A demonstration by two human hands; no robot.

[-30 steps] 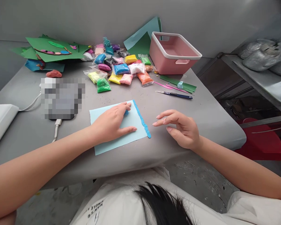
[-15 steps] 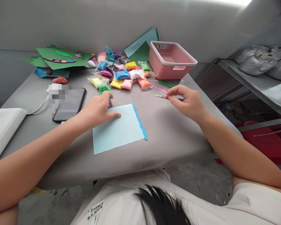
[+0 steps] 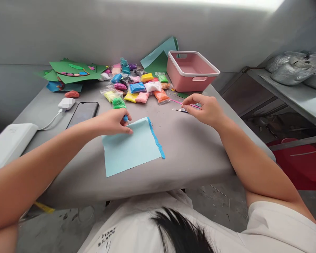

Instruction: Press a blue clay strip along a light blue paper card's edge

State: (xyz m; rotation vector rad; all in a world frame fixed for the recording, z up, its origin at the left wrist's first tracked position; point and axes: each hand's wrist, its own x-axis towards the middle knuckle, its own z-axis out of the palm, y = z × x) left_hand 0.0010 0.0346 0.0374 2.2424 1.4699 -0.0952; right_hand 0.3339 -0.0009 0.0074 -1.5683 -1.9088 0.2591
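A light blue paper sheet (image 3: pixel 133 147) lies on the grey table (image 3: pixel 189 147), with a wavy strip of blue clay (image 3: pixel 156 138) along its right edge. My left hand (image 3: pixel 113 122) rests at the sheet's top left corner, fingers curled round a small lump of blue clay (image 3: pixel 125 118). Farther right, my right hand (image 3: pixel 204 109) pinches a thin pink tool (image 3: pixel 177 102), lifting it just above the table. A dark-handled tool (image 3: pixel 180 110) lies right under that hand.
Several bags of coloured clay (image 3: pixel 137 86) lie behind the sheet. A pink basket (image 3: pixel 191 70) stands at the back right, green papers (image 3: pixel 73 70) at the back left. A phone (image 3: pixel 83 113), a charger and a white box (image 3: pixel 10 142) sit at the left.
My left hand slid off the sheet's middle to its top left corner, keeping the blue lump. My right hand reached away to the tools and took hold of the pink one.
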